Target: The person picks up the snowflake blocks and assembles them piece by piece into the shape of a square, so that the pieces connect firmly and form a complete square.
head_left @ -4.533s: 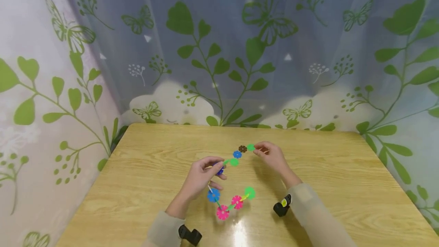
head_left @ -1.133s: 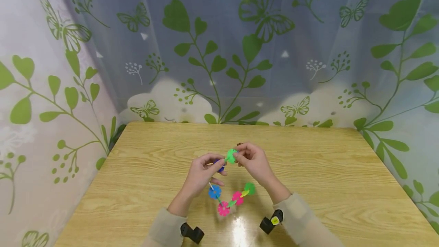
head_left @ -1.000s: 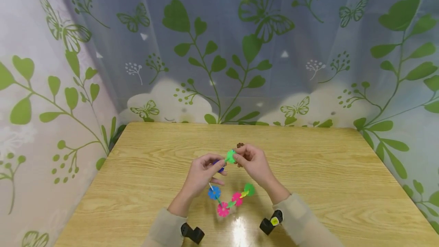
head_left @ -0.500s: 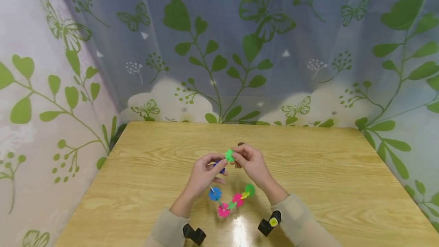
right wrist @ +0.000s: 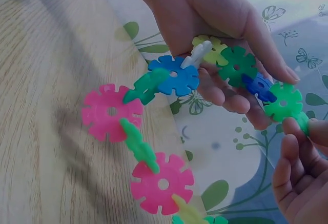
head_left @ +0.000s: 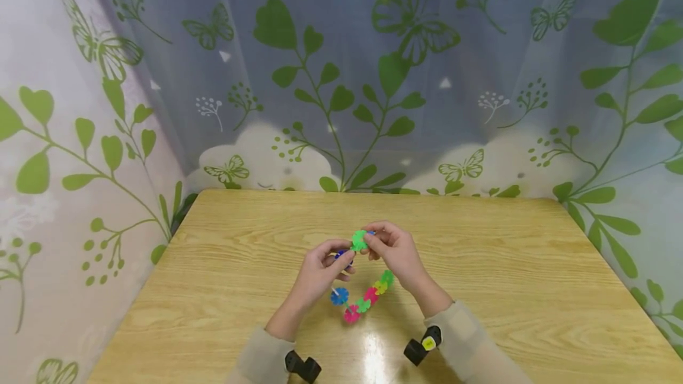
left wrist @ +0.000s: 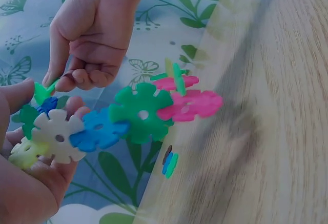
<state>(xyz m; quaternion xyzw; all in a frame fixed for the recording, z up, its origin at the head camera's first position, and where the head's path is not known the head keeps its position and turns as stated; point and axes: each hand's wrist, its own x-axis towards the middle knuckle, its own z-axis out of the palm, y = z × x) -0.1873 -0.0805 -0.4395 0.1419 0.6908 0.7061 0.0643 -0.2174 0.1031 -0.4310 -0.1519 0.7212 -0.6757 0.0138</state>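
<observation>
My left hand (head_left: 315, 274) grips a chain of notched plastic snowflake discs, the links lying across its fingers. A dark blue disc (right wrist: 260, 87) and a bright green disc (right wrist: 283, 102) form the end near its thumb. My right hand (head_left: 396, 252) pinches another bright green disc (right wrist: 302, 122) against that end, partly hidden by the fingers. From the left palm the chain runs through a white disc (left wrist: 59, 137) and a blue disc (head_left: 339, 296). Its hanging part continues with pink discs (right wrist: 162, 184), green links and a yellow disc (head_left: 380, 287).
The wood-grain table (head_left: 256, 224) lies under both hands. A small group of brown, blue and green discs (left wrist: 170, 163) shows beyond the chain in the left wrist view. A printed curtain (head_left: 352, 76) stands behind the table. Black wrist cameras (head_left: 303, 367) are strapped to both sleeves.
From farther right, where its fingers were at a green disc, my right hand came in to the left hand's fingertips. Just now the hanging part of the chain has risen slightly and its discs have turned.
</observation>
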